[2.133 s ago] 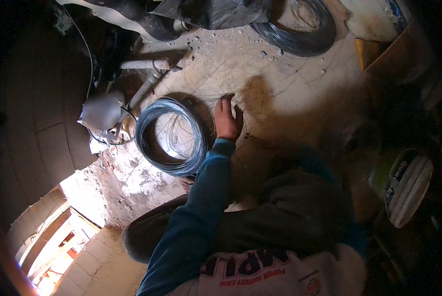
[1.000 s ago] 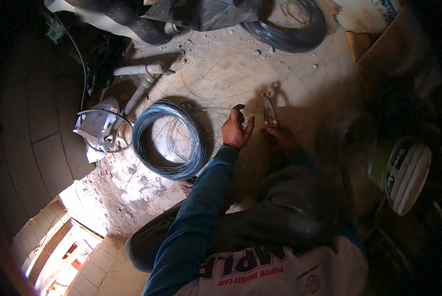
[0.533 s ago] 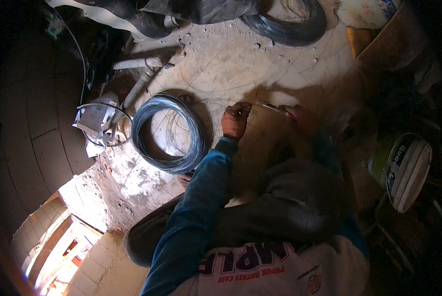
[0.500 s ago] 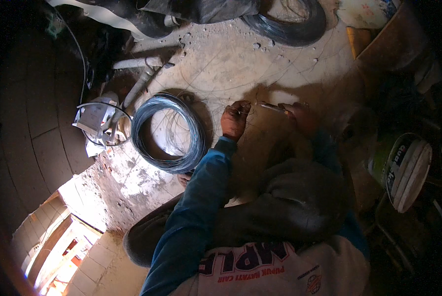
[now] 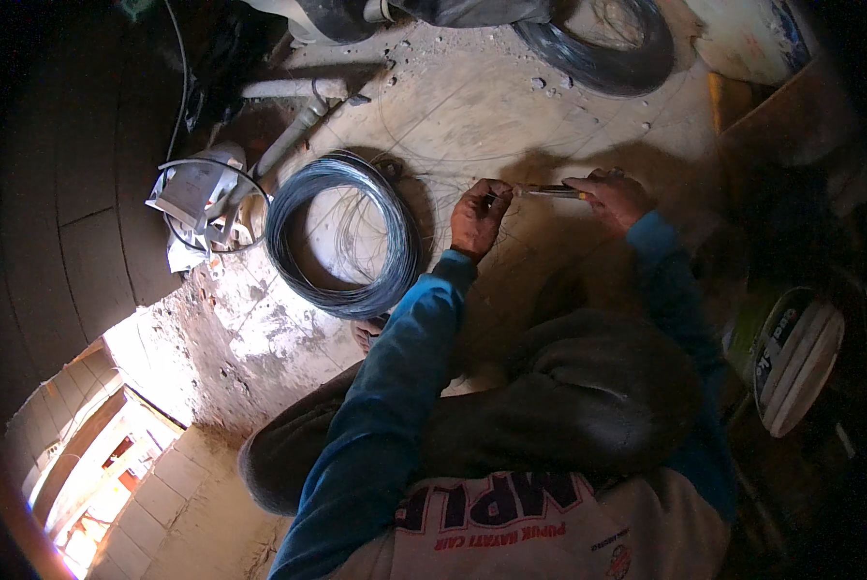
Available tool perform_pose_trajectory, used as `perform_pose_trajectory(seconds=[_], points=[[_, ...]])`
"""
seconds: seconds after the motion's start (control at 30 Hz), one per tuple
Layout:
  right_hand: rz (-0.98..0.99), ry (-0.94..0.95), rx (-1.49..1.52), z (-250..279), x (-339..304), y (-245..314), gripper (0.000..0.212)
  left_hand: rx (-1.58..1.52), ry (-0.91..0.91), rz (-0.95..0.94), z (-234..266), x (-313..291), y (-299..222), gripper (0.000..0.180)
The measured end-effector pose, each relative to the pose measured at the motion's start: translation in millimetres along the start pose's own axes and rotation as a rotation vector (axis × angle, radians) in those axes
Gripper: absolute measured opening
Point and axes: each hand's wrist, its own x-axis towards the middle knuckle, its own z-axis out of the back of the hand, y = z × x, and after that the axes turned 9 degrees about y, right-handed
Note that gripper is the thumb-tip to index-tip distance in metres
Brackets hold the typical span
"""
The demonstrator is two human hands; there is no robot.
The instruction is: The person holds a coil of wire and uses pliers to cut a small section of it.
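Observation:
My left hand [image 5: 479, 217] is closed in a pinch, with thin wire [image 5: 511, 230] trailing from around its fingers toward the floor. To its right, my right hand [image 5: 615, 200] grips a slim metal tool [image 5: 547, 190] with a yellowish bit near the fingers; its exact kind is too small to make out. The tool's tip meets the left fingertips, or nearly so. Left of my left hand lies a large coil of grey-blue wire [image 5: 395, 261], with loose finer strands inside its ring.
A second dark wire coil [image 5: 636, 72] lies at the far right. Pale pipes [image 5: 293, 89] and a heap of white pieces with a black loop [image 5: 196, 198] are at the left. A green-and-white bucket [image 5: 799, 362] lies tipped at the right. My folded leg [image 5: 569, 396] is in front.
The view has shifted slightly. My right hand has moved up and outward, and the tool now lies more level between both hands. My left hand still pinches, its thumb now more visible.

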Motion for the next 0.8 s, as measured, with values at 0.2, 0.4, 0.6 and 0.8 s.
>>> perform_pose_trajectory(seconds=[0.2,0.4,0.6,0.8], points=[[0.084,-0.022,-0.057,11,4,2,0.041,-0.051,0.029,0.005,1,1,0,0.013],[0.073,0.09,0.024,22,3,4,0.042,-0.071,0.033,0.059,-1,0,-6,0.013],[0.161,0.072,-0.021,18,6,-5,0.041,0.153,-0.008,0.02,0,1,7,0.014],[0.057,0.227,0.058,29,6,-2,0.043,0.244,-0.007,0.017,-2,1,6,0.017]])
